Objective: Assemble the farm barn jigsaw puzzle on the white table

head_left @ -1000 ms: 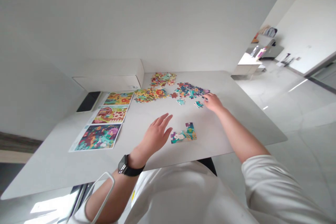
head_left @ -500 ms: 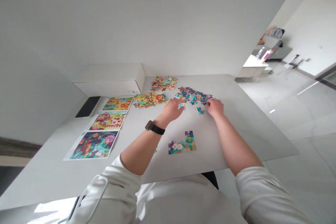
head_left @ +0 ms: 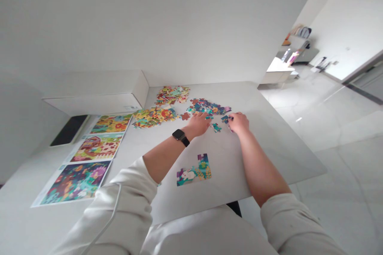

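My left hand [head_left: 199, 122], with a black watch on its wrist, lies on the white table [head_left: 269, 127] with its fingers curled over loose pieces at the near edge of a blue-and-teal puzzle pile [head_left: 208, 107]. My right hand [head_left: 238, 122] is closed in a pinch on a small blue puzzle piece [head_left: 226, 118] just right of that pile. A teal piece [head_left: 216, 128] lies between the hands. A small joined section of puzzle [head_left: 194, 172] sits nearer me, between my forearms.
Two more piles of pieces, yellow-orange [head_left: 154, 115] and red-mixed [head_left: 172, 93], lie further left and back. Three picture sheets [head_left: 98, 146] run along the left. A white box [head_left: 95, 91] and a black phone [head_left: 68, 130] stand behind them. The table's right edge drops to a shiny floor.
My left hand went from hovering open beside the joined section forward to the blue-and-teal pile. My right hand stayed at the pile's right edge. The view swung slightly, so everything sits further left.
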`<state>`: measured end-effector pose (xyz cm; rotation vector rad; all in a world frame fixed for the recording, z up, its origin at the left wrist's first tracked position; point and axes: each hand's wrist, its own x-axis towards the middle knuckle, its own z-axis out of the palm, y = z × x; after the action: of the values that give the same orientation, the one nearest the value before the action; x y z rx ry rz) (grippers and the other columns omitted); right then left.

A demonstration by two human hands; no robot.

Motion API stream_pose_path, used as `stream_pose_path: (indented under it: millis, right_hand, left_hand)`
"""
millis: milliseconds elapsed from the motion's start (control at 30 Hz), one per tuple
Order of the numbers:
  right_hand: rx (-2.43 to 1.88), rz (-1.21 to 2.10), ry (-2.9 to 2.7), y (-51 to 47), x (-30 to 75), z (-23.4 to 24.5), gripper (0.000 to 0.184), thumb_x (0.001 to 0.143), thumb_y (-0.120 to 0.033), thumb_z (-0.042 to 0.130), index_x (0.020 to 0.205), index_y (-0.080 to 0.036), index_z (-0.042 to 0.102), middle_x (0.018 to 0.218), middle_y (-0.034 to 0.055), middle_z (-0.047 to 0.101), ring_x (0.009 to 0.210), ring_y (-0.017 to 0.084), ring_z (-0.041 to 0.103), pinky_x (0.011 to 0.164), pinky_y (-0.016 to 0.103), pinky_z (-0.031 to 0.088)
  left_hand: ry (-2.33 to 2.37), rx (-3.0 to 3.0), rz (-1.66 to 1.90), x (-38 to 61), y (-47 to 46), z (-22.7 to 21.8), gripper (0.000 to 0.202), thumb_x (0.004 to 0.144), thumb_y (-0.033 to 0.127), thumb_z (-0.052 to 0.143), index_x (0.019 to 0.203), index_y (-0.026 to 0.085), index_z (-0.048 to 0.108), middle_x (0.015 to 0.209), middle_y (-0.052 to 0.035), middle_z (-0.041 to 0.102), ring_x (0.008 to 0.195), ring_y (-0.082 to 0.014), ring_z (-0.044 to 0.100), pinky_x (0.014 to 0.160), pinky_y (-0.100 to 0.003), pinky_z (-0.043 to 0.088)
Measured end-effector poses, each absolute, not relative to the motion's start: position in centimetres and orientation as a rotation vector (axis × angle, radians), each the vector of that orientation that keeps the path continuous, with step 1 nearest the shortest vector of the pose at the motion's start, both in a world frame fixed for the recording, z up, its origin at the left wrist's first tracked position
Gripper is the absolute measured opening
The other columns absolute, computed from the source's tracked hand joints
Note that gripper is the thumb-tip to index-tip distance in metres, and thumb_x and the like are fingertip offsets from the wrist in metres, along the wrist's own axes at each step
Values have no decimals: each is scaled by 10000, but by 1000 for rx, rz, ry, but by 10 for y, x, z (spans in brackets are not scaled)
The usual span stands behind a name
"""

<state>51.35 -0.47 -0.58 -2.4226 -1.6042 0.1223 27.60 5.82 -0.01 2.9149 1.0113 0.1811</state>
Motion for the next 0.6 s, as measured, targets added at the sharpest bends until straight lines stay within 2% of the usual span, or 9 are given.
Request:
stream_pose_path:
  millis: [100, 167, 300, 433, 500, 600]
  right_hand:
    - [-2417, 144, -1643, -5, 513, -6, 335, 985, -489, 710, 1240, -306, 826, 1321, 165, 686, 1253, 359, 621, 1036, 479, 525]
    - [-2409, 146, -1643, -4, 511, -6, 368, 954, -523, 752, 1250, -315, 821, 1328, 162, 679, 1266, 361, 610, 1059, 489, 509]
    - [-2371, 187, -1723, -6, 507, -4, 370, 926, -481, 782, 1257, -319, 816, 1366, 140, 682, 1268, 350, 627, 1110, 498, 480]
    - [-2298, 217, -1843, -9, 502, 0, 311, 906, -384, 789, 1208, -320, 812, 1399, 106, 700, 1297, 347, 628, 1164, 552, 428]
    - [-2271, 218, -1879, -11, 501, 1, 344, 904, -365, 786, 1244, -314, 788, 1402, 100, 717, 1309, 352, 626, 1165, 568, 421]
    - [-2260, 220, -1901, -13, 502, 3, 464, 894, -358, 799, 1351, -312, 731, 1371, 98, 744, 1283, 342, 652, 1137, 530, 456]
  left_hand:
    - [995, 2935, 199, 267, 57, 0, 352, 1074, 284, 499, 1254, 251, 799, 1498, -148, 612, 1346, -356, 567, 1147, -551, 478]
    - [987, 2935, 185, 260, 54, 1, 361, 1073, 289, 499, 1279, 272, 795, 1511, -130, 613, 1351, -353, 567, 1135, -535, 493]
    - [895, 2915, 135, 243, 49, 3, 361, 1054, 294, 545, 1331, 285, 776, 1473, -112, 662, 1350, -336, 591, 1143, -519, 498]
    - [804, 2874, 203, 226, 41, 3, 333, 1034, 298, 582, 1292, 280, 792, 1408, -117, 707, 1325, -326, 621, 1176, -535, 471]
    - [798, 2874, 214, 220, 36, 2, 324, 1033, 304, 585, 1276, 282, 798, 1392, -111, 716, 1318, -320, 630, 1185, -528, 461]
    - [781, 2875, 203, 212, 29, 2, 321, 1027, 304, 594, 1277, 284, 793, 1384, -105, 719, 1304, -307, 648, 1175, -505, 473]
